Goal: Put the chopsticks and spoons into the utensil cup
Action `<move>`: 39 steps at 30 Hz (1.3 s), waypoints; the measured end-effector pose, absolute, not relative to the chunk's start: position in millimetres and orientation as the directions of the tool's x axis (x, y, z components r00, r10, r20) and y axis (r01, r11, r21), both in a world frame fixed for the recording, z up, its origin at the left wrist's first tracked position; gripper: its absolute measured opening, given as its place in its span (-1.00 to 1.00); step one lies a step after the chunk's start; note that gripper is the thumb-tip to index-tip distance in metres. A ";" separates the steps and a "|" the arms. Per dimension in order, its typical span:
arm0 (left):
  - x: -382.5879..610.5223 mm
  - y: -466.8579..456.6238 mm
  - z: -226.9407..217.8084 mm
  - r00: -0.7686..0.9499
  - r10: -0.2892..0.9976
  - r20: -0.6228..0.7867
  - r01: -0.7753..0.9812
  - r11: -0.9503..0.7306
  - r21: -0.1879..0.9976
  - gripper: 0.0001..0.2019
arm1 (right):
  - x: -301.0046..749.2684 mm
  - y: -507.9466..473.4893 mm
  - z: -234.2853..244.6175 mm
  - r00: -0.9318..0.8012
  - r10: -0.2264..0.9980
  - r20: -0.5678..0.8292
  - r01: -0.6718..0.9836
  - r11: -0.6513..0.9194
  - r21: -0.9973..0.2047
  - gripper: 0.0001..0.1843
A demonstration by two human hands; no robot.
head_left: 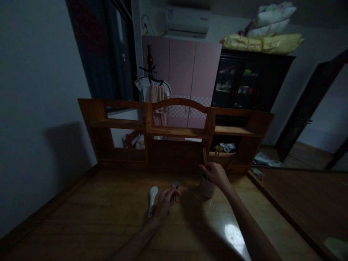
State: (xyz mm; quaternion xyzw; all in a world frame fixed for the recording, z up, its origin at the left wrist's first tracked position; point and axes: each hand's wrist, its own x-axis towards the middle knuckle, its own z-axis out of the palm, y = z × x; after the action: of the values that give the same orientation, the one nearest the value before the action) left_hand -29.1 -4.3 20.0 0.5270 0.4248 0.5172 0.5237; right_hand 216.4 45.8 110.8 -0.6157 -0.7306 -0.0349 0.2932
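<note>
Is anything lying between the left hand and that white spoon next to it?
Nothing visible. The white spoon lies on the wooden tabletop right beside the left hand, which pinches a small grey object.

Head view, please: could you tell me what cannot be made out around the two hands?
Contents of the cup: head view, covered by the right hand.
The shiny item in the left hand: head view, mostly hidden by fingers.
Shelf clutter: head view, too dark and small.
</note>
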 end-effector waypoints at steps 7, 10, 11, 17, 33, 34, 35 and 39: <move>-32.3 1.4 10.3 0.084 0.987 0.136 -0.005 -0.136 0.991 -0.49 | 213.7 51.0 108.1 -0.092 0.883 0.461 0.910 0.263 -0.321 -0.40; -33.7 6.3 4.1 0.016 0.976 0.218 0.194 -0.217 0.957 -0.58 | 214.0 46.2 109.3 -0.093 0.882 0.461 0.908 0.265 -0.323 -0.37; -34.3 8.1 1.6 -0.003 0.970 0.243 0.274 -0.233 0.933 -0.65 | 213.8 43.9 110.5 -0.092 0.883 0.461 0.909 0.264 -0.324 -0.37; -38.3 7.0 -9.5 0.053 0.944 0.326 0.832 -0.222 0.509 -0.72 | 207.1 16.1 132.0 0.030 0.793 0.609 0.943 0.179 -0.280 -0.43; -29.1 -3.0 2.0 0.188 0.928 0.323 0.798 -0.336 0.500 -0.88 | 161.9 -45.7 133.9 -0.239 0.873 0.426 0.851 0.400 -0.342 -0.79; -26.9 -5.6 5.9 0.202 0.922 0.329 0.745 -0.363 0.559 -0.86 | 163.3 -43.9 127.7 -0.267 0.882 0.388 0.837 0.412 -0.360 -0.82; -25.1 -8.5 10.1 0.221 0.916 0.336 0.680 -0.391 0.620 -0.82 | 165.7 -42.1 122.4 -0.283 0.885 0.370 0.823 0.422 -0.379 -0.77; -20.6 -20.5 24.9 0.295 0.870 0.394 0.433 -0.489 0.757 -0.76 | 177.5 -39.7 116.6 -0.250 0.905 0.345 0.727 0.410 -0.551 -0.36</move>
State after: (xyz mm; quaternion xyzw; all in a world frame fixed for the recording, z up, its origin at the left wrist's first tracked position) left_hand -20.6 -20.5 24.9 0.7591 0.4292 0.4106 0.2667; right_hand 177.5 -39.7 116.6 -0.5243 -0.7779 0.1409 0.3164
